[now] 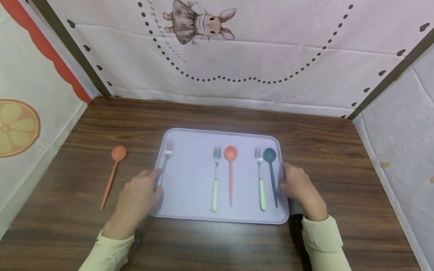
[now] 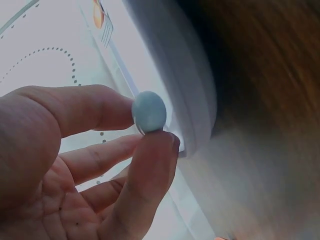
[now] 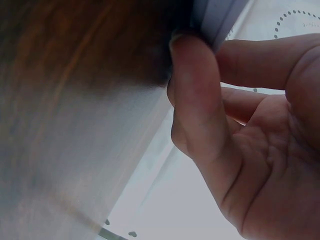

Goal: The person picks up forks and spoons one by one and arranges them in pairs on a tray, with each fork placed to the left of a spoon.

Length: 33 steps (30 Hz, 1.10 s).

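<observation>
A pale lilac tray (image 1: pixel 191 169) lies on the table. At its left side my left hand (image 1: pixel 137 197) pinches the handle of a fork (image 1: pixel 168 151) between thumb and finger; the light blue handle end (image 2: pixel 150 112) shows in the left wrist view. The tines point away from me, above the tray. My right hand (image 1: pixel 300 184) holds the tray's right rim (image 3: pixel 217 20) between thumb and fingers. On the tray lie a green-handled fork (image 1: pixel 215 192) beside a coral spoon (image 1: pixel 231 153), and another green-handled fork (image 1: pixel 262 194) beside a dark teal spoon (image 1: pixel 269 155).
An orange spoon (image 1: pixel 118 154) lies on the wooden table (image 1: pixel 203 244), left of the tray. Behind the table hangs a white cloth (image 1: pixel 257 56) with a printed rabbit. Cloth panels also stand along the left and right sides.
</observation>
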Available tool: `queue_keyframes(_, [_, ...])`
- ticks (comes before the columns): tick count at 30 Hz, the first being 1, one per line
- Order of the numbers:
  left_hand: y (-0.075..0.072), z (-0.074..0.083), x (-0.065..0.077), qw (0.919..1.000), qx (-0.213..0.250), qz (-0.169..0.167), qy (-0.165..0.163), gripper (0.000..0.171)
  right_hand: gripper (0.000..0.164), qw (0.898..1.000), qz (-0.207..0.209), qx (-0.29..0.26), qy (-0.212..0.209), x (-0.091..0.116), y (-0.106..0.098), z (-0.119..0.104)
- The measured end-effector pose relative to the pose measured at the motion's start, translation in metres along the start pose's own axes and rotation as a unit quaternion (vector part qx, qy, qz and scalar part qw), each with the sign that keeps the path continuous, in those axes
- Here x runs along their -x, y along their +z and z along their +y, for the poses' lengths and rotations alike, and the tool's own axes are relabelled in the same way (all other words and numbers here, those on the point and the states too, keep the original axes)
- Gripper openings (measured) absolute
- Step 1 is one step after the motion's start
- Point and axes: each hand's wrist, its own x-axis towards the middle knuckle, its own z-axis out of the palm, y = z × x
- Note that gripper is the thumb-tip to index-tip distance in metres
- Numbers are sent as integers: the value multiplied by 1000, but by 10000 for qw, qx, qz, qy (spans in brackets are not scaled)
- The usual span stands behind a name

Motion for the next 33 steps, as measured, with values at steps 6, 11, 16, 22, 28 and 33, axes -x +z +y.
queue_keyframes(6, [2,1,0,10000,-14,6,41,38,53,10000,38,1,-36,-1,1,0])
queue_keyframes(11, [6,2,1,9999,1,21,98,38,53,10000,44,-3,-31,-1,1,-1])
queue_keyframes(16, [9,3,2,9999,20,-11,169,37,53,10000,-9,-12,40,-2,0,-1])
queue_keyframes(22, [10,6,3,9998,42,-132,115,36,53,10000,-68,-7,60,-2,0,0])
queue_keyframes(28, [11,7,4,9999,46,-99,131,34,53,9998,-156,-62,95,-1,0,-1])
queue_keyframes(33, [12,7,4,9999,70,-61,139,34,54,9998,-148,-58,112,-1,0,-1])
